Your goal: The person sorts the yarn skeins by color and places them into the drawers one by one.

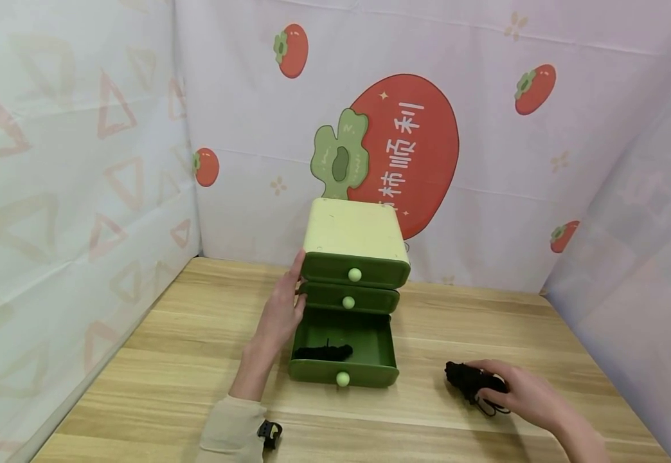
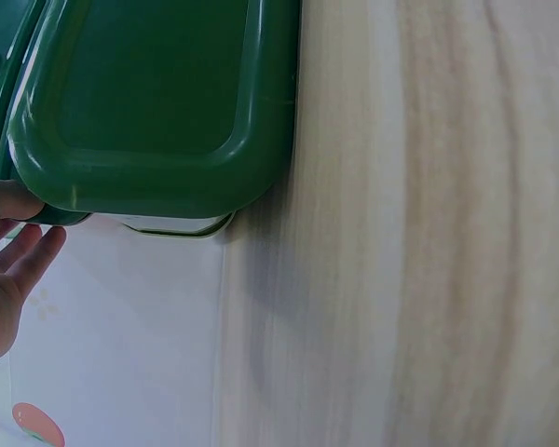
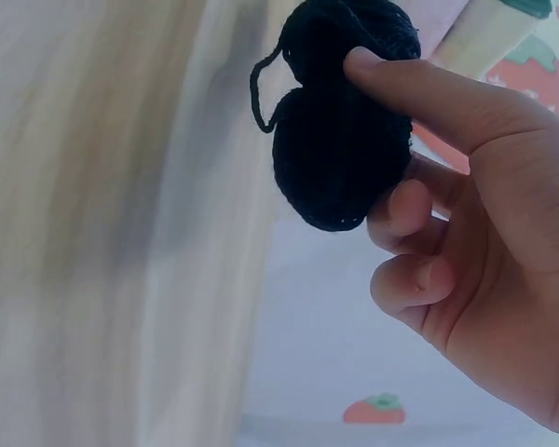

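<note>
A small cabinet with a cream top and green drawers stands on the table. Its bottom drawer is pulled out, and a black yarn bundle lies inside at the left. My left hand rests against the cabinet's left side, beside the upper two drawers. In the left wrist view, the fingers extend straight near the corner of a green drawer front. Off to the right, my right hand grips another black yarn bundle between thumb and fingers, with a loose strand hanging out.
The middle drawer and top drawer have round light-green knobs. A wood-grain table lies under everything. Printed cloth walls rise at the back and both sides. A black band shows by the left sleeve.
</note>
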Motion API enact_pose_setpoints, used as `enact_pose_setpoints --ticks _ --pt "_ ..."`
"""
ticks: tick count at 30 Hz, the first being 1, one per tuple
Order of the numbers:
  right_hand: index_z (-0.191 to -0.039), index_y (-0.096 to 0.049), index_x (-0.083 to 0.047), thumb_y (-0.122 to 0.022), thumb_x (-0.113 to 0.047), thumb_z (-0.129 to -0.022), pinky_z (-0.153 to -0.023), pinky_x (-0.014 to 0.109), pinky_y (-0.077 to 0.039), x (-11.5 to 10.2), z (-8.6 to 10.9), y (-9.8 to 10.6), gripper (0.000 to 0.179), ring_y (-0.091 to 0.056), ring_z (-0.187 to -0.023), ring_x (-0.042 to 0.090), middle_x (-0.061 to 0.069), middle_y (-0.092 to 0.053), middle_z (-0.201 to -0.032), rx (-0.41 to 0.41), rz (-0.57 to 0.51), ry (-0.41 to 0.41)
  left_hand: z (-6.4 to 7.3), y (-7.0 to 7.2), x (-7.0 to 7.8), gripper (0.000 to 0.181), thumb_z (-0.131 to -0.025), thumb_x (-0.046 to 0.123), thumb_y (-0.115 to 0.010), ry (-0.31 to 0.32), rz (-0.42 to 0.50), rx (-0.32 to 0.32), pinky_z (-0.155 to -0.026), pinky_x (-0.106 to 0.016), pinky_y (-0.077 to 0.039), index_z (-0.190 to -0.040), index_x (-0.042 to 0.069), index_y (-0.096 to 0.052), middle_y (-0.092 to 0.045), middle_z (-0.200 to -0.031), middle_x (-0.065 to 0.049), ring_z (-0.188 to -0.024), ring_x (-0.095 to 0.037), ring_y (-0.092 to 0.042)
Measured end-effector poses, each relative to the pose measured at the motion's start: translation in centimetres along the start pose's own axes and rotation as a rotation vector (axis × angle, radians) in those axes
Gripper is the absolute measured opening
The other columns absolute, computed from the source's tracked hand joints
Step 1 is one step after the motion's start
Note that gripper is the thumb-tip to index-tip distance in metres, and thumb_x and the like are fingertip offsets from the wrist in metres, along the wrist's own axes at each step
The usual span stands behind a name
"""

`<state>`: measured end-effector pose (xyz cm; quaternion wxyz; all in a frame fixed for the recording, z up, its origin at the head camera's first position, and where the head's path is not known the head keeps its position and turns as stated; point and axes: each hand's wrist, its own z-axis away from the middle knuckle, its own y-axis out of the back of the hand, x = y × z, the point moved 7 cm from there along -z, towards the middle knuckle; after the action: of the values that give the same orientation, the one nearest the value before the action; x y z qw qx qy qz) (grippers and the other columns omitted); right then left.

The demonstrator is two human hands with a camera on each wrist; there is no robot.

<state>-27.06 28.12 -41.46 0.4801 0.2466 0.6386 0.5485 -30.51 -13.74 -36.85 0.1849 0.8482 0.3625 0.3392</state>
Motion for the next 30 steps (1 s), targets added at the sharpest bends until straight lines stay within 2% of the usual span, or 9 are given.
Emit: enact_pose_setpoints --ticks 7,11,13,23,30 --pt "-0.131 -0.062 -0.034 -0.071 -0.043 -0.089 -0.070 0.029 -0.053 -1.9 -1.2 1.2 0.043 -0.068 -0.100 0.013 -0.006 -0.070 -0.121 0.110 0.069 0.052 -0.1 0.0 0.0 0.103 -0.085 -0.014 -0.066 0.019 0.000 -0.004 -0.073 -0.039 -0.058 -0.161 0.025 -0.009 -0.059 -0.117 -0.020 -0.105 -0.035 -0.061" --pt "-0.130 -0.063 -0.034 -0.073 -0.035 -0.089 -0.076 0.031 -0.055 -3.1 -2.1 1.7 0.042 -0.068 -0.104 0.014 -0.010 -0.070 -0.120 0.152 0.112 0.110 -0.1 -0.1 -0.1 0.102 -0.087 -0.013 -0.066 0.035 -0.010 -0.017 -0.075 -0.040 -0.059 -0.161 0.026 -0.008 -0.059 -0.118 -0.019 -0.107 -0.035 -0.061" --pt "-0.129 -0.064 -0.034 -0.074 -0.032 -0.088 -0.076 0.031 -0.055 -3.8 -2.5 1.8 0.042 -0.068 -0.101 0.011 -0.011 -0.070 -0.118 0.173 0.133 0.142 0.0 -0.1 0.0 0.102 -0.087 -0.013 -0.066 0.035 -0.012 -0.021 -0.075 -0.040 -0.059 -0.161 0.027 -0.008 -0.059 -0.117 -0.019 -0.107 -0.035 -0.061" --pt "-0.127 -0.065 -0.032 -0.076 -0.028 -0.087 -0.065 0.026 -0.050 -7.9 -4.8 2.2 0.042 -0.063 -0.085 0.003 -0.011 -0.069 -0.109 0.238 0.210 0.290 0.0 -0.2 -0.1 0.103 -0.087 -0.012 -0.066 0.037 -0.004 -0.023 -0.075 -0.039 -0.059 -0.161 0.028 -0.008 -0.059 -0.118 -0.018 -0.107 -0.032 -0.061" --pt "-0.127 -0.066 -0.030 -0.076 -0.027 -0.088 -0.063 0.026 -0.050 -11.1 -6.9 2.3 0.041 -0.066 -0.083 0.006 -0.010 -0.069 -0.107 0.278 0.227 0.373 0.0 -0.3 -0.2 0.104 -0.086 -0.013 -0.066 0.037 0.001 -0.020 -0.073 -0.039 -0.059 -0.161 0.028 -0.008 -0.059 -0.118 -0.019 -0.106 -0.036 -0.061"
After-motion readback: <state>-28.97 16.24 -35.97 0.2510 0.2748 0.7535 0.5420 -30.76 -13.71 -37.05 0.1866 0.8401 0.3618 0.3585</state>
